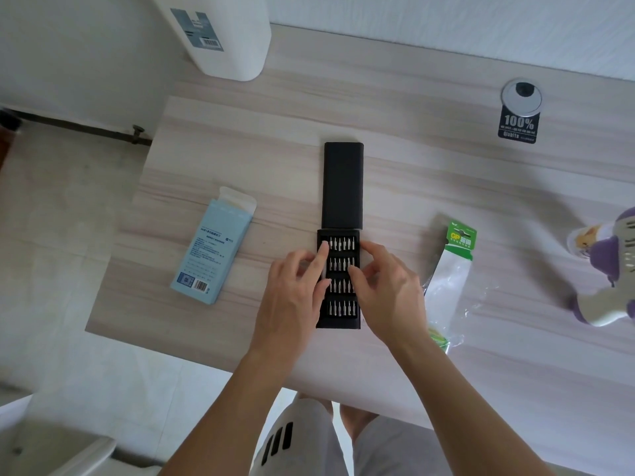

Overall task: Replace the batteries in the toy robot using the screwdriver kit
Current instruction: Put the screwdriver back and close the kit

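The screwdriver kit (pixel 343 187) lies mid-worktop (pixel 412 159), tray slid toward the front edge, 4 rows of small slippery bits bared; light and stiff, best steadied by its long sides. The left hand (pixel 292 297) and right hand (pixel 388 293) curl over those sides, whether gripping I cannot tell

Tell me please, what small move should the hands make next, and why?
Probably lift one bit out of the tray: it is already slid out of the black sleeve, the left hand and right hand both touch it, and the toy robot lies untouched.
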{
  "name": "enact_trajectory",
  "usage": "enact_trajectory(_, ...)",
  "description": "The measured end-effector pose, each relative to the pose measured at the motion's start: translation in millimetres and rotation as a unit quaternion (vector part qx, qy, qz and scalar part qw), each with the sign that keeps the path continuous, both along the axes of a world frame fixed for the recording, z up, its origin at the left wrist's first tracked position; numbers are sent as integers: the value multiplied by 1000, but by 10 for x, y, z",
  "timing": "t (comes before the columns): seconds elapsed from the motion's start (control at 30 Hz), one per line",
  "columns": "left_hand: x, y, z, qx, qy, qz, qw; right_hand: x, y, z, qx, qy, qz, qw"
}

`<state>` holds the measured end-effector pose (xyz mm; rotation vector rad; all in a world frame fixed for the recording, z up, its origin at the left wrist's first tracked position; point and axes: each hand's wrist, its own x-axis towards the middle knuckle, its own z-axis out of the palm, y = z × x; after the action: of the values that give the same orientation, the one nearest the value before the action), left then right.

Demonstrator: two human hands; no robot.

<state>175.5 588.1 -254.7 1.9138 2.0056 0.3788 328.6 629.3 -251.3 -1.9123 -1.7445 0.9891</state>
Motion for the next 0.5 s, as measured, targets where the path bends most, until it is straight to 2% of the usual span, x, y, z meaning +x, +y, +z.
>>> enact_trajectory(0.33, -48, -77, -95, -12, 90, 15, 996, 28, 12, -30, -20, 47, -17, 999)
enact_trajectory(0.5, -89, -46, -63, -34, 80, 26, 996, 26, 4, -49, -24, 39, -21, 999)
